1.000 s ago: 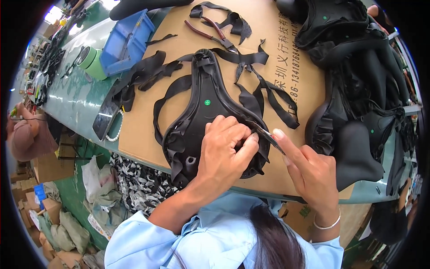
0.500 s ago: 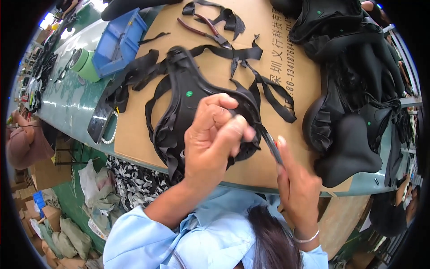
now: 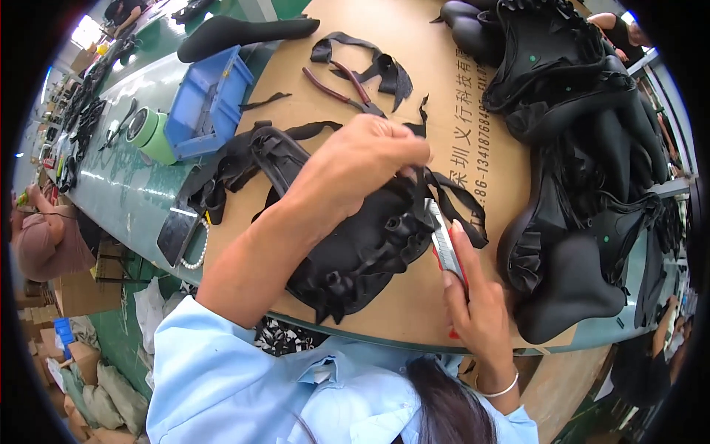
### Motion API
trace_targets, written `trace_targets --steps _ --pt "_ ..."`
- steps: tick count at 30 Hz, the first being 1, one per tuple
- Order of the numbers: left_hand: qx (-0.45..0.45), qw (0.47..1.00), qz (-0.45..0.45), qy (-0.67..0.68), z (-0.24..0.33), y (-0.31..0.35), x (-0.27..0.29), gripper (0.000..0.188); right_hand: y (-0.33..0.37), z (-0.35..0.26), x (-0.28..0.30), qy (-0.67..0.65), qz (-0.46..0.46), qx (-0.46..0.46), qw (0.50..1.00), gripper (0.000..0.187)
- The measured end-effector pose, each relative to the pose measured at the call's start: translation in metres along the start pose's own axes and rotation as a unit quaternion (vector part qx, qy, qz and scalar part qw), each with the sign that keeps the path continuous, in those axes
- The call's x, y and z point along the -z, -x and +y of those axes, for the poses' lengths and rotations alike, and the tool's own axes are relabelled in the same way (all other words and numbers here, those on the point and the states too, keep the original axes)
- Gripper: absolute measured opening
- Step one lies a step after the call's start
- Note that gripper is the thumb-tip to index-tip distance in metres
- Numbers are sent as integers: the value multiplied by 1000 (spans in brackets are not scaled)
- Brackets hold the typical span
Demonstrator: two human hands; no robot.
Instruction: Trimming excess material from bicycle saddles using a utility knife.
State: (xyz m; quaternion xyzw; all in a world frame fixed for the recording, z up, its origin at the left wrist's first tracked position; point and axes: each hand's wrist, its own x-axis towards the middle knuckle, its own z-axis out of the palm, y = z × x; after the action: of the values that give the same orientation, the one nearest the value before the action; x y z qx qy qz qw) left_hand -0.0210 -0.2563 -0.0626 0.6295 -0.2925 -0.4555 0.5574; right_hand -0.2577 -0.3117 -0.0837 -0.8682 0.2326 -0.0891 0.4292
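Note:
A black bicycle saddle (image 3: 347, 255) lies underside up in front of me, its covering gathered in loose folds around the rim. Over its far right part is my left hand (image 3: 370, 159), fingers pinched together; whatever they hold is hidden. My right hand (image 3: 477, 311) grips a red utility knife (image 3: 446, 248), its long segmented blade pointing away from me, with the tip at the saddle's right edge. Just beyond the blade, a black offcut strip (image 3: 466, 203) curls on the cardboard sheet (image 3: 421, 44).
Red-handled pliers (image 3: 347, 85) lie farther off among black scraps. At the left are a blue bin (image 3: 211, 103), a green round container (image 3: 150, 133), a phone (image 3: 177, 229) and a string of white beads (image 3: 196, 255). Black saddles (image 3: 569, 148) are piled at the right.
My left hand has moved up and away from me. The knife has come lower and left, with its blade now plainly visible. The saddle has turned and shifted toward me.

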Motion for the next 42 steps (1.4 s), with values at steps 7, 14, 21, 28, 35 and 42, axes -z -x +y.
trace_targets --steps 7,14,21,28,35,42 --pt "-266 902 -61 334 9 1 -9 20 16 -13 -18 -42 37 -88 995 62" --pt "-345 887 148 -270 8 28 -12 19 27 -18 1 26 12 -72 997 58" --pt "-480 675 34 -559 -31 14 11 17 -4 -3 19 50 -41 -35 997 55" --pt "-556 684 157 -446 -38 -4 6 26 -8 0 15 -72 -56 -67 994 53" --pt "-353 811 410 -223 -34 -8 20 21 50 -23 -8 -72 -6 -135 988 55" --pt "-104 963 235 80 -43 56 26 33 -4 -7 49 215 -11 -18 976 52"
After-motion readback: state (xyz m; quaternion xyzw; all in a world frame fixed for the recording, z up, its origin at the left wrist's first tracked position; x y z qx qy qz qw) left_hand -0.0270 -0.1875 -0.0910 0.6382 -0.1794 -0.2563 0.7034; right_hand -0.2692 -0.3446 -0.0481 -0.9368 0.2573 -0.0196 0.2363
